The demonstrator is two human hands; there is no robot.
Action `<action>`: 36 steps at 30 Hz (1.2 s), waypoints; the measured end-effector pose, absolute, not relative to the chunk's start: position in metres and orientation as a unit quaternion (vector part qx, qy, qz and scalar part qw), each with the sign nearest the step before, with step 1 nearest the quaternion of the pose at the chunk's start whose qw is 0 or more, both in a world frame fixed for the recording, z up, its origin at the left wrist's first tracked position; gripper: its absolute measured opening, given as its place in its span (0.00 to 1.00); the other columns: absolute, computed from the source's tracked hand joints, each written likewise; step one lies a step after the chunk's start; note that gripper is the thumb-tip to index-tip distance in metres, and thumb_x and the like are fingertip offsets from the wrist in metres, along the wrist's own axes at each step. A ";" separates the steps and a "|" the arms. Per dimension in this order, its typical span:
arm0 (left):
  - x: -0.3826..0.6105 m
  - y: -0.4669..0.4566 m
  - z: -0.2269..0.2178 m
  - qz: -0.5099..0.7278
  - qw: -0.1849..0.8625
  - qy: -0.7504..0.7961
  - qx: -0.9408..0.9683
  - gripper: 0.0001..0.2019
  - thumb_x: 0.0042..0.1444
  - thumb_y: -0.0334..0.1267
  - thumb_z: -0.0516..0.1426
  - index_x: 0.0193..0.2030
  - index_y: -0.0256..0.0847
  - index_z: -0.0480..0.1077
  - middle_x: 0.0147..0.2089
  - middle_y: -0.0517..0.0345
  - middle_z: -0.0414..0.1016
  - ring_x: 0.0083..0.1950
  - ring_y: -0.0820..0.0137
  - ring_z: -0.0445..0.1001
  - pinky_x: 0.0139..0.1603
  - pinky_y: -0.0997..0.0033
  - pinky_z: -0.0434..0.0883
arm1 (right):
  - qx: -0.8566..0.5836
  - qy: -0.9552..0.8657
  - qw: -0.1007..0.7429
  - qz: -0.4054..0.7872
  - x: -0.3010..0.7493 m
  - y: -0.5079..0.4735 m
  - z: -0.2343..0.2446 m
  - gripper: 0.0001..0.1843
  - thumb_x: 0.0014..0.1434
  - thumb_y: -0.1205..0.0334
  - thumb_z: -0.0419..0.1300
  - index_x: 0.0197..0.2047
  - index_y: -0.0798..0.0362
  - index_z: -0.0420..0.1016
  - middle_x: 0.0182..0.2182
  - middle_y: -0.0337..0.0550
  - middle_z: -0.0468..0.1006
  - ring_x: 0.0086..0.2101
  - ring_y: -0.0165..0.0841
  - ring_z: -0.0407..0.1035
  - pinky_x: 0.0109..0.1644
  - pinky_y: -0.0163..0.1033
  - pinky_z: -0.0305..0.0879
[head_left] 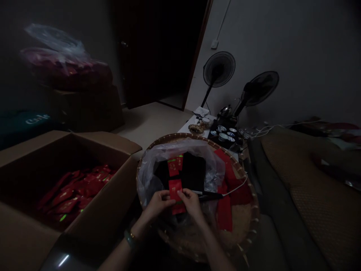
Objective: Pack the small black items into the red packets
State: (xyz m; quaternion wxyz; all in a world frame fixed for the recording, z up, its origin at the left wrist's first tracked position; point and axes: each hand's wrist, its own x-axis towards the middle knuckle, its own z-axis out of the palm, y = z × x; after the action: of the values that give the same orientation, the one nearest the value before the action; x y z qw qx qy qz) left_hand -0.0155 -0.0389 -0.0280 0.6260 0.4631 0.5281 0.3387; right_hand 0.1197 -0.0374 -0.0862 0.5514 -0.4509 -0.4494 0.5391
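Both my hands are over a round woven bamboo tray. A small red packet with gold marks is pinched at its edges between my left hand and my right hand. Beyond it, another red packet with a bright green mark lies on a black surface. Clear plastic sheeting surrounds that surface. Beside my right hand lies a thin black pen-like tool with a white cord; whether my fingers touch it, I cannot tell.
Left of the tray, an open cardboard box contains many red packets. Flat red pieces lie at the tray's right side. Behind stand two fans and a low table with small items. A woven-mat seat is at right.
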 end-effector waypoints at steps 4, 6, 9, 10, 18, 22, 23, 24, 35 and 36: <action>-0.013 -0.040 -0.030 0.356 0.630 0.521 0.452 0.23 0.29 0.38 0.69 0.35 0.31 0.74 0.30 0.52 0.78 0.30 0.67 0.75 0.33 0.72 0.70 | -0.443 -0.446 0.553 0.547 0.119 -0.035 -0.086 0.25 0.45 0.38 0.58 0.28 0.54 0.72 0.27 0.43 0.75 0.30 0.35 0.68 0.33 0.37 0.65; -0.017 -0.038 -0.025 0.412 0.620 0.519 0.419 0.22 0.30 0.38 0.68 0.35 0.32 0.73 0.31 0.52 0.78 0.31 0.68 0.75 0.34 0.73 0.70 | -0.444 -0.429 0.552 0.560 0.123 -0.029 -0.088 0.27 0.47 0.37 0.55 0.34 0.54 0.73 0.28 0.44 0.74 0.29 0.35 0.68 0.28 0.36 0.65; -0.030 -0.030 -0.004 0.608 0.537 0.482 0.332 0.20 0.36 0.41 0.66 0.37 0.37 0.70 0.35 0.57 0.77 0.32 0.72 0.75 0.35 0.77 0.71 | -0.456 -0.415 0.553 0.560 0.131 -0.011 -0.090 0.29 0.49 0.37 0.52 0.40 0.56 0.70 0.28 0.44 0.72 0.25 0.31 0.67 0.21 0.33 0.62; -0.035 -0.027 0.005 0.681 0.495 0.449 0.298 0.20 0.37 0.42 0.66 0.38 0.39 0.69 0.37 0.58 0.77 0.34 0.73 0.75 0.37 0.77 0.71 | -0.465 -0.426 0.552 0.545 0.133 -0.002 -0.090 0.29 0.49 0.38 0.53 0.41 0.56 0.69 0.29 0.44 0.72 0.24 0.31 0.67 0.20 0.32 0.62; -0.041 -0.025 0.021 0.706 0.481 0.394 0.340 0.25 0.50 0.46 0.59 0.54 0.46 0.61 0.59 0.45 0.62 0.50 0.61 0.72 0.49 0.64 0.69 | -0.623 -0.567 0.446 0.304 0.106 0.065 -0.087 0.20 0.49 0.63 0.59 0.47 0.57 0.63 0.38 0.51 0.75 0.38 0.37 0.71 0.41 0.39 0.65; -0.033 -0.034 0.001 0.590 0.512 0.472 0.409 0.25 0.46 0.43 0.61 0.51 0.40 0.66 0.55 0.44 0.67 0.48 0.59 0.73 0.47 0.62 0.70 | -0.616 -0.565 0.459 0.300 0.101 0.068 -0.086 0.18 0.50 0.69 0.55 0.46 0.57 0.65 0.32 0.46 0.75 0.33 0.35 0.71 0.38 0.37 0.65; -0.032 -0.035 -0.001 0.564 0.502 0.489 0.438 0.24 0.45 0.42 0.62 0.50 0.39 0.67 0.54 0.44 0.68 0.48 0.59 0.73 0.48 0.61 0.69 | -0.611 -0.568 0.465 0.298 0.106 0.064 -0.085 0.16 0.50 0.69 0.55 0.45 0.56 0.66 0.31 0.44 0.75 0.32 0.34 0.70 0.37 0.37 0.65; -0.032 -0.035 -0.002 0.543 0.478 0.502 0.475 0.22 0.45 0.42 0.61 0.49 0.39 0.68 0.54 0.45 0.68 0.50 0.58 0.71 0.50 0.61 0.68 | -0.604 -0.571 0.470 0.296 0.112 0.059 -0.084 0.15 0.50 0.68 0.55 0.44 0.55 0.67 0.31 0.44 0.75 0.31 0.33 0.70 0.36 0.37 0.65; -0.012 -0.040 -0.013 0.293 0.296 0.498 0.761 0.13 0.52 0.38 0.55 0.44 0.46 0.74 0.43 0.52 0.77 0.44 0.60 0.73 0.46 0.65 0.67 | -0.460 -0.696 0.483 0.265 0.176 -0.036 -0.035 0.11 0.54 0.68 0.54 0.40 0.49 0.74 0.34 0.42 0.71 0.37 0.33 0.66 0.41 0.38 0.64; -0.009 -0.042 -0.016 0.294 0.329 0.514 0.736 0.12 0.53 0.40 0.54 0.42 0.45 0.75 0.39 0.53 0.78 0.39 0.62 0.74 0.41 0.69 0.68 | -0.474 -0.674 0.507 0.252 0.173 -0.039 -0.036 0.13 0.54 0.68 0.54 0.43 0.49 0.72 0.35 0.43 0.71 0.37 0.34 0.66 0.41 0.38 0.64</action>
State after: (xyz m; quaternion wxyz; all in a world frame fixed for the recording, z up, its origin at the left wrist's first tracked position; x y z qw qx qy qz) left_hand -0.0094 -0.0425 -0.0159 0.3289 0.7357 0.5137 0.2944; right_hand 0.1729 -0.0386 -0.0362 0.5071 -0.4738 -0.6743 0.2522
